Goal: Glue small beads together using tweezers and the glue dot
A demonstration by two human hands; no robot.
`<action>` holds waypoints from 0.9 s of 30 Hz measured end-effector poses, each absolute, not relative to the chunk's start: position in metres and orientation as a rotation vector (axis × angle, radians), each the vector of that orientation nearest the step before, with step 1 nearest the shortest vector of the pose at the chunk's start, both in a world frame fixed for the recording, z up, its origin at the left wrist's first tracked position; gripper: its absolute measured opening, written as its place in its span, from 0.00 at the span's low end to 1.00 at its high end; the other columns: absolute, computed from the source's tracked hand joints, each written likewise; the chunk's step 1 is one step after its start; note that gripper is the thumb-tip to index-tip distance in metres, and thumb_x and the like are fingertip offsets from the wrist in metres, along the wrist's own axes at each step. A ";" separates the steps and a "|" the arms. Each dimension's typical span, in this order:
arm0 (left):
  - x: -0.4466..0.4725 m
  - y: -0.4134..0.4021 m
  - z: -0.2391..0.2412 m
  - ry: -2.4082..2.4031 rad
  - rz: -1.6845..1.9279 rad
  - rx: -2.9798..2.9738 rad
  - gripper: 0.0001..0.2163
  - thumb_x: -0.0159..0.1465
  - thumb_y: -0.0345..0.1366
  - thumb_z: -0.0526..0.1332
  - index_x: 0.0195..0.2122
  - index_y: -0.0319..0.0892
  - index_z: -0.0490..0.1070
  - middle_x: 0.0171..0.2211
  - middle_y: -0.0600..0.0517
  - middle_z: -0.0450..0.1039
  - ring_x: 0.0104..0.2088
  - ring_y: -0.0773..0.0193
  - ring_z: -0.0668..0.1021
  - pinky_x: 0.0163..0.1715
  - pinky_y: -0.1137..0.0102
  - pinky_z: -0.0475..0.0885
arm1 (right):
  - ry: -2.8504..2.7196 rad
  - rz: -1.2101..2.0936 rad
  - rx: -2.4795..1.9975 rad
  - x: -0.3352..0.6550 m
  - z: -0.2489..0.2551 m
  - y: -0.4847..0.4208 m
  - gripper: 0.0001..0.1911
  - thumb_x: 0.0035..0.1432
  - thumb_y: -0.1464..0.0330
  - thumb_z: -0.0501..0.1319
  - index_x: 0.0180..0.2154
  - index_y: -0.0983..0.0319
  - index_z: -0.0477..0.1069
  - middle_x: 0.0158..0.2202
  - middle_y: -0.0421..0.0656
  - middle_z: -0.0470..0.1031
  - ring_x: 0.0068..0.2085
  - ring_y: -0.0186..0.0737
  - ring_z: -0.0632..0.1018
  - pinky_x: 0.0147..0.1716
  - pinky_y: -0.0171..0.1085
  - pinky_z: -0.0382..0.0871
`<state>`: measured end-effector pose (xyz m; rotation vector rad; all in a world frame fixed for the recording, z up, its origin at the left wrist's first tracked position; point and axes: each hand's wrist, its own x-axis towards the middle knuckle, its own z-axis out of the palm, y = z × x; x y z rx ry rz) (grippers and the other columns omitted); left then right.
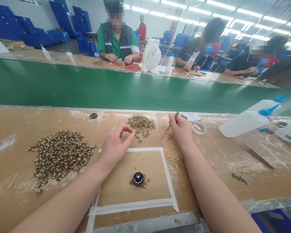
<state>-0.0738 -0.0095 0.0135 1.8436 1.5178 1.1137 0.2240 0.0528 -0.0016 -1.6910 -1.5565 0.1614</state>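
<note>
My left hand (117, 142) is closed in a pinch at the near left edge of a small pile of dark and cream pieces (141, 123); whatever its fingertips hold is too small to make out. In my right hand (181, 131) is a pair of tweezers (169, 126), tips pointing down at the far side of a heap of tan beads (171, 149). Between my forearms, a small round black cap (138, 179) with shiny dark liquid sits inside a white tape frame (157, 204). Left of my left hand spreads a larger pile of dark, cream and red pieces (63, 155).
White squeeze bottles with blue tips (247, 123) lie tilted at the right. Nearer are spare tweezers (258, 156), and a tape roll (199, 127) is beside my right hand. A black disc (93, 115) lies far left. Beyond the green belt (87, 85), several people work near a fan (151, 55).
</note>
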 end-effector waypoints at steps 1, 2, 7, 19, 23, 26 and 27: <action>-0.072 -0.011 0.013 1.482 1.148 1.823 0.03 0.71 0.39 0.65 0.43 0.48 0.76 0.40 0.53 0.77 0.39 0.60 0.72 0.42 0.64 0.67 | -1.564 0.160 -1.699 0.224 -0.002 0.053 0.27 0.73 0.49 0.55 0.25 0.58 0.67 0.22 0.42 0.71 0.27 0.43 0.71 0.30 0.40 0.54; -0.071 -0.012 0.012 1.447 1.172 1.800 0.03 0.71 0.39 0.66 0.42 0.47 0.75 0.39 0.54 0.77 0.38 0.61 0.71 0.42 0.64 0.67 | -1.570 0.158 -1.703 0.224 -0.003 0.054 0.27 0.73 0.49 0.55 0.25 0.57 0.67 0.22 0.42 0.70 0.27 0.42 0.71 0.30 0.40 0.54; -0.065 -0.014 0.006 1.266 1.148 1.617 0.07 0.70 0.42 0.67 0.42 0.46 0.76 0.38 0.52 0.77 0.35 0.63 0.73 0.37 0.65 0.67 | -1.579 0.162 -1.667 0.223 -0.006 0.054 0.27 0.72 0.50 0.56 0.25 0.58 0.70 0.21 0.41 0.70 0.26 0.42 0.70 0.30 0.40 0.54; -0.060 -0.012 0.003 1.119 1.011 1.528 0.12 0.70 0.47 0.66 0.37 0.45 0.77 0.33 0.52 0.80 0.34 0.63 0.77 0.37 0.65 0.69 | -1.430 0.220 -1.511 0.216 -0.005 0.051 0.26 0.70 0.49 0.61 0.30 0.61 0.78 0.24 0.42 0.75 0.29 0.41 0.72 0.32 0.40 0.61; -0.059 -0.011 0.001 1.143 0.980 1.611 0.12 0.71 0.47 0.65 0.37 0.45 0.77 0.31 0.53 0.79 0.30 0.65 0.74 0.33 0.67 0.68 | -1.389 0.307 -1.485 0.218 -0.006 0.054 0.25 0.67 0.47 0.64 0.35 0.63 0.82 0.29 0.46 0.82 0.31 0.44 0.77 0.35 0.41 0.67; -0.058 -0.011 -0.001 1.109 0.931 1.722 0.12 0.71 0.47 0.64 0.37 0.45 0.78 0.30 0.53 0.78 0.27 0.66 0.72 0.30 0.68 0.65 | -1.414 0.489 -1.530 0.217 -0.007 0.056 0.26 0.63 0.46 0.67 0.39 0.64 0.85 0.29 0.48 0.84 0.29 0.46 0.80 0.36 0.43 0.71; -0.058 -0.011 -0.002 1.079 0.918 1.748 0.12 0.71 0.47 0.64 0.37 0.45 0.78 0.30 0.53 0.79 0.27 0.66 0.72 0.30 0.68 0.66 | -1.437 0.521 -1.547 0.217 -0.007 0.055 0.26 0.62 0.47 0.68 0.41 0.65 0.85 0.30 0.49 0.84 0.30 0.47 0.81 0.37 0.44 0.73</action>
